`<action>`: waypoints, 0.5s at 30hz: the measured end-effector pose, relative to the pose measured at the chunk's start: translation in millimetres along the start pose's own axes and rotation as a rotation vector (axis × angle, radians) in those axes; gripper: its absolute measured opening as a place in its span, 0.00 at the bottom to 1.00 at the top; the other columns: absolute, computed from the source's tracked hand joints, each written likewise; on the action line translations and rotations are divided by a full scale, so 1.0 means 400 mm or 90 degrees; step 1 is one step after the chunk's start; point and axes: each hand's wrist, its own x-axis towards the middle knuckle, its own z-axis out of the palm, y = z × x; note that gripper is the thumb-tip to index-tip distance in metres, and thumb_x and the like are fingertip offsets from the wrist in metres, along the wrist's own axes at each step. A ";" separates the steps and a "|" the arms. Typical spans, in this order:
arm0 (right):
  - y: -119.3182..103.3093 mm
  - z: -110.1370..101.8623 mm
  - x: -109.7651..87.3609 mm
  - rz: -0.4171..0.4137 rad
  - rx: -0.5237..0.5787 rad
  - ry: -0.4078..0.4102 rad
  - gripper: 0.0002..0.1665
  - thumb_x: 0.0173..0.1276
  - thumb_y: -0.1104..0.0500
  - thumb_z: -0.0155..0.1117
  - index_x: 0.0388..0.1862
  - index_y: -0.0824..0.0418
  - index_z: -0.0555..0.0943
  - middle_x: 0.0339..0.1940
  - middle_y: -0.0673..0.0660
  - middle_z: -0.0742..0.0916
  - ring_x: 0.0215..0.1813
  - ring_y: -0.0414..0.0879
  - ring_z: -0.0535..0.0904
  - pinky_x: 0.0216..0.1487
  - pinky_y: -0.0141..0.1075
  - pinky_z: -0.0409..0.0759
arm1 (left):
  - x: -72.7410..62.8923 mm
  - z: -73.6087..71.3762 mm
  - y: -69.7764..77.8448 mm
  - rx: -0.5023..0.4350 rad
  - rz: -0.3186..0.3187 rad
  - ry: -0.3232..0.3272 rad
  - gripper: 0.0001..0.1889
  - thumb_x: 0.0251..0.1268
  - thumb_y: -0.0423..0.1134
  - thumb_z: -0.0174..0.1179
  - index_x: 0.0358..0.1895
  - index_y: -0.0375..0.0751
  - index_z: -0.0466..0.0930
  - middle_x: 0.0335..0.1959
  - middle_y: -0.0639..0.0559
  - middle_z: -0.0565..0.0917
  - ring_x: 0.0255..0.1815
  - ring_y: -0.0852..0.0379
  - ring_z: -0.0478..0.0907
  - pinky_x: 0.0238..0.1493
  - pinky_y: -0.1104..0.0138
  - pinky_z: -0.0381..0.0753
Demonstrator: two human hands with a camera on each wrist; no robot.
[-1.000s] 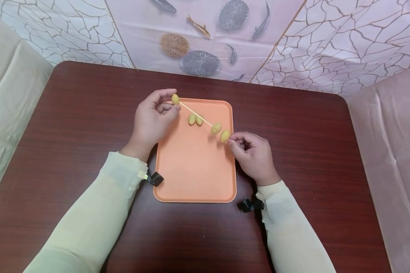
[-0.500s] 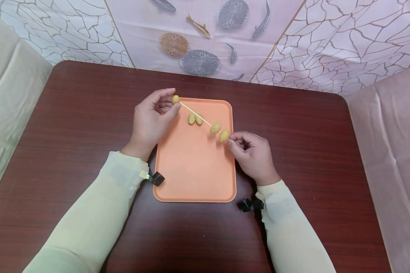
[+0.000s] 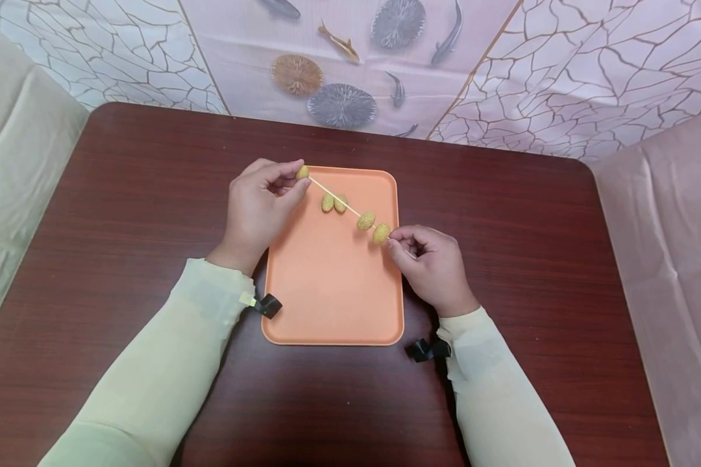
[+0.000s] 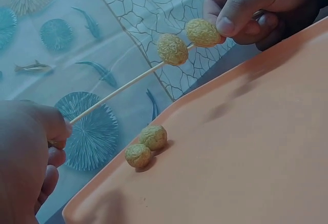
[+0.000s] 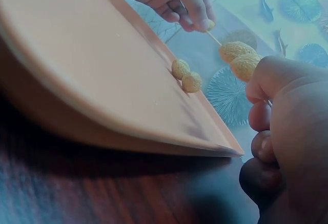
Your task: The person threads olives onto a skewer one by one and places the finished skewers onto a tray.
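A thin wooden skewer (image 3: 325, 189) slants above the orange tray (image 3: 334, 285). Two wrinkled, oval yellow fruits, a first one (image 3: 366, 221) and a second one (image 3: 381, 233), are threaded close together near its right end. My right hand (image 3: 435, 266) pinches the skewer just beyond them, its other fingers curled. At the opposite end, my left hand (image 3: 259, 207) pinches a third yellow fruit (image 3: 302, 172) between thumb and fingers, at the skewer's tip. In the left wrist view those fingers mostly hide this fruit. Two loose fruits (image 4: 153, 137) lie side by side on the tray.
The tray's low raised rim (image 3: 333, 344) runs all round it on the dark red-brown wooden table (image 3: 531, 259). A patterned cloth (image 3: 350, 39) hangs behind the table's far edge. Black straps (image 3: 429, 350) stick out at both wrists.
The fingers of my left hand have shifted around the fruit at the tip, the upper finger coming lower over it. The skewer's right end has drifted slightly left with my right hand.
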 end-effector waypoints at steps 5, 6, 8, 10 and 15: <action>0.001 0.001 -0.001 0.000 -0.009 -0.005 0.03 0.76 0.61 0.77 0.41 0.60 0.94 0.29 0.51 0.88 0.29 0.38 0.78 0.33 0.22 0.76 | -0.004 0.002 0.000 0.021 0.019 -0.015 0.15 0.71 0.36 0.79 0.59 0.43 0.96 0.43 0.48 0.90 0.44 0.57 0.90 0.48 0.67 0.92; 0.001 0.001 -0.001 0.001 -0.011 -0.007 0.04 0.76 0.60 0.77 0.41 0.60 0.94 0.29 0.51 0.88 0.29 0.38 0.78 0.33 0.22 0.76 | -0.005 0.003 0.001 0.022 0.024 -0.016 0.15 0.71 0.36 0.79 0.58 0.43 0.96 0.43 0.48 0.90 0.44 0.57 0.90 0.48 0.65 0.92; 0.000 0.001 -0.001 0.002 -0.016 -0.009 0.05 0.77 0.60 0.77 0.41 0.60 0.94 0.30 0.51 0.88 0.29 0.38 0.78 0.33 0.22 0.76 | -0.005 0.004 0.003 0.026 0.033 -0.018 0.14 0.71 0.35 0.79 0.57 0.42 0.96 0.42 0.47 0.90 0.44 0.56 0.90 0.48 0.62 0.93; -0.001 0.001 -0.001 0.003 -0.018 -0.010 0.05 0.77 0.59 0.78 0.42 0.60 0.94 0.30 0.51 0.88 0.29 0.38 0.78 0.33 0.22 0.76 | -0.006 0.005 0.006 0.029 0.038 -0.020 0.13 0.71 0.34 0.79 0.56 0.42 0.97 0.42 0.48 0.90 0.43 0.56 0.90 0.47 0.63 0.92; -0.003 0.001 -0.001 0.003 -0.010 -0.010 0.03 0.75 0.61 0.78 0.41 0.61 0.94 0.30 0.51 0.88 0.30 0.37 0.78 0.33 0.22 0.76 | -0.010 0.008 0.014 0.027 0.044 -0.029 0.13 0.70 0.34 0.79 0.55 0.42 0.97 0.41 0.47 0.91 0.43 0.56 0.90 0.46 0.70 0.90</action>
